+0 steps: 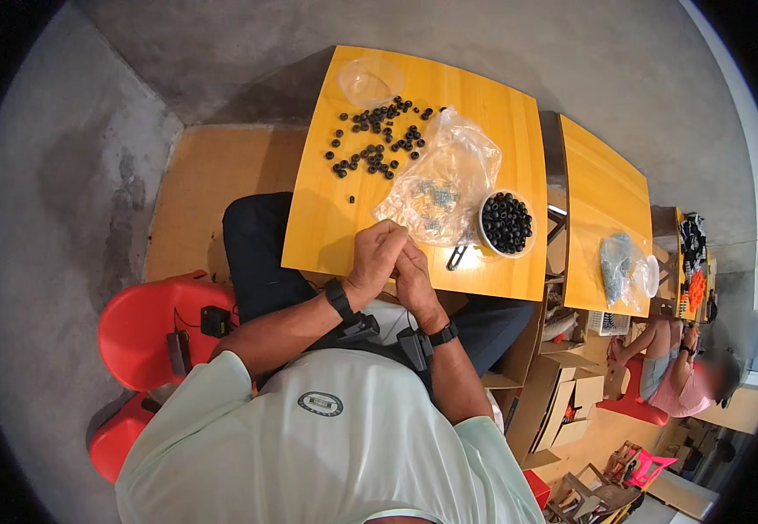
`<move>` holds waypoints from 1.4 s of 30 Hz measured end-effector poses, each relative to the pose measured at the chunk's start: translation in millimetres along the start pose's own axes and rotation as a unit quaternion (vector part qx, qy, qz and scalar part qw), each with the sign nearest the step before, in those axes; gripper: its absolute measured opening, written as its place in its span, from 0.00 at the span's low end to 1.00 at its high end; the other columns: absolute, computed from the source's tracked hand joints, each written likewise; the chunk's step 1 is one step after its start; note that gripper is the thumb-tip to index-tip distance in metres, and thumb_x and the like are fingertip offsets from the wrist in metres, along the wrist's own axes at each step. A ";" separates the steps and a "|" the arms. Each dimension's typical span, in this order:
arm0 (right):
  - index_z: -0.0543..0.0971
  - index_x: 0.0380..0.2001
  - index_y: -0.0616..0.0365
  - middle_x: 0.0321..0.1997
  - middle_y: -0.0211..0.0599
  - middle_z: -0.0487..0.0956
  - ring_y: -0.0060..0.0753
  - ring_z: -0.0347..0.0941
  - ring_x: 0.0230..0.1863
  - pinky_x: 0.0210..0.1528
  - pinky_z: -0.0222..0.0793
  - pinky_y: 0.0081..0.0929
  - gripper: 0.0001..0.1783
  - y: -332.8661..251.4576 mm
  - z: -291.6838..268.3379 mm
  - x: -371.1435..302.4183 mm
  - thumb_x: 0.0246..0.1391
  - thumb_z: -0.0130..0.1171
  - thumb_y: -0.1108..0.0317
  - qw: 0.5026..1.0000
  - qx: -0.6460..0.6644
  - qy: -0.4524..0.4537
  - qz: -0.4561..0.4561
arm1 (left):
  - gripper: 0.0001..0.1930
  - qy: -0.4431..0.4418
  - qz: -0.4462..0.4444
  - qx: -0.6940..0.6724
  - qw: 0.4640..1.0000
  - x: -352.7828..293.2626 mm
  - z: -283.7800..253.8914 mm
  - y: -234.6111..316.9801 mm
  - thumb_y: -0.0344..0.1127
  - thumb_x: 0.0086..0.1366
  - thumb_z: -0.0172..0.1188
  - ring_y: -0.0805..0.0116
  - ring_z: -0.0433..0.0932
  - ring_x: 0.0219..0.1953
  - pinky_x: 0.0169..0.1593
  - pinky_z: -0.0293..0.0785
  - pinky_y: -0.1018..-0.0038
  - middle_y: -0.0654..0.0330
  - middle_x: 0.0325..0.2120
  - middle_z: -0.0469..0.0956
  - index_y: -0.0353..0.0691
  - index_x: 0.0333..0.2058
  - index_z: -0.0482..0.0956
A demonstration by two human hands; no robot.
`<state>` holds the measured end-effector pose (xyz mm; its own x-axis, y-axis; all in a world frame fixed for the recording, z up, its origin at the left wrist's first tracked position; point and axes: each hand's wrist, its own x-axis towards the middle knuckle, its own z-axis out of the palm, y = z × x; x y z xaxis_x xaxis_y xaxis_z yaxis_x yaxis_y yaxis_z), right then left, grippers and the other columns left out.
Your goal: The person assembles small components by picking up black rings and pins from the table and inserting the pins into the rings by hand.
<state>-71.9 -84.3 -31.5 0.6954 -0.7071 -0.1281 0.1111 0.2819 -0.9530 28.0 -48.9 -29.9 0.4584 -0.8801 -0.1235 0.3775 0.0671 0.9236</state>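
Note:
At the near edge of the yellow wooden table [318, 231], my left hand [375, 255] and my right hand [413, 276] are pressed together, fingers closed. Whatever is between them is hidden. Just beyond lies a crumpled clear plastic bag [464, 153] with small greyish pieces [440, 196] on or in it. Right of my hands, a round tub [506, 224] is filled with black round pieces, some showing holes. A small black and silver item [456, 257] lies between that tub and my right hand. More black round pieces [374, 157] are scattered across the table's left half.
A clear plastic bowl [368, 83] sits at the far left corner. To the right, a second table [602, 175] carries a bag of greyish pieces [616, 266]. Cardboard boxes [562, 406] stand below. Red chairs [147, 332] are at my left; another person [689, 375] sits far right.

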 end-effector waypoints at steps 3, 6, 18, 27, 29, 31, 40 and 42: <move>0.75 0.47 0.63 0.42 0.28 0.74 0.20 0.70 0.39 0.38 0.68 0.18 0.15 -0.6 0.5 1.5 0.66 0.46 0.64 1.000 0.000 0.007 -0.004 | 0.10 -0.003 -0.002 0.000 1.000 -1.1 2.3 9.0 0.31 0.65 0.54 0.76 0.74 0.29 0.36 0.71 0.78 0.62 0.25 0.78 0.31 0.26 0.74; 0.75 0.51 0.59 0.42 0.28 0.77 0.18 0.71 0.40 0.40 0.67 0.16 0.17 5.7 -4.3 4.5 0.66 0.46 0.62 0.998 0.041 0.012 0.036 | 0.10 -0.025 0.003 0.034 0.999 6.5 -4.3 1.8 0.33 0.65 0.55 0.77 0.73 0.29 0.36 0.71 0.78 0.62 0.26 0.78 0.31 0.29 0.76; 0.69 0.59 0.61 0.39 0.28 0.70 0.24 0.64 0.41 0.49 0.62 0.22 0.25 -5.1 4.2 3.1 0.68 0.44 0.55 0.941 0.336 0.041 -0.015 | 0.18 -0.146 0.283 0.390 0.864 2.6 -17.4 56.9 0.30 0.51 0.66 0.51 0.75 0.52 0.53 0.74 0.65 0.50 0.50 0.74 0.41 0.43 0.80; 0.64 0.63 0.61 0.64 0.39 0.68 0.36 0.63 0.66 0.70 0.54 0.38 0.27 15.9 0.4 -7.1 0.70 0.39 0.54 0.908 0.418 0.016 0.011 | 0.11 -0.115 0.301 0.441 0.838 -2.0 -7.1 57.4 0.26 0.50 0.65 0.53 0.77 0.48 0.48 0.76 0.66 0.55 0.46 0.77 0.37 0.35 0.81; 0.64 0.63 0.61 0.63 0.40 0.69 0.38 0.63 0.66 0.70 0.54 0.39 0.26 20.9 -3.8 -10.2 0.70 0.39 0.55 0.886 0.460 -0.053 0.021 | 0.11 -0.143 0.344 0.453 0.810 -1.6 -9.2 63.9 0.23 0.49 0.65 0.55 0.78 0.47 0.47 0.77 0.66 0.54 0.46 0.78 0.34 0.34 0.81; 0.64 0.62 0.61 0.63 0.40 0.69 0.38 0.64 0.66 0.69 0.55 0.40 0.26 21.6 -4.7 -11.0 0.70 0.40 0.55 0.887 0.459 -0.042 0.030 | 0.12 -0.157 0.361 0.454 0.799 1.3 -10.7 67.7 0.23 0.48 0.66 0.54 0.78 0.47 0.47 0.77 0.66 0.54 0.44 0.78 0.34 0.34 0.80; 0.65 0.60 0.60 0.60 0.41 0.71 0.39 0.67 0.63 0.66 0.60 0.44 0.24 2.4 -3.0 -18.1 0.71 0.38 0.55 0.881 0.463 -0.074 0.065 | 0.13 -0.208 0.385 0.431 0.789 7.2 -15.6 63.1 0.23 0.46 0.67 0.54 0.80 0.44 0.48 0.77 0.64 0.54 0.37 0.80 0.33 0.33 0.80; 0.67 0.59 0.59 0.58 0.40 0.73 0.39 0.69 0.61 0.63 0.64 0.45 0.23 4.7 -2.2 -17.8 0.72 0.36 0.54 0.886 0.452 -0.064 0.078 | 0.13 -0.213 0.386 0.434 0.785 8.2 -17.8 62.6 0.23 0.46 0.67 0.54 0.80 0.44 0.47 0.77 0.64 0.54 0.37 0.80 0.33 0.34 0.80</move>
<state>-85.4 -71.8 -34.3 0.8200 -0.5519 -0.1516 0.4908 0.8144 -0.3098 69.7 -43.5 20.5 -0.1009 -0.8241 0.5574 -0.6570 0.4760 0.5847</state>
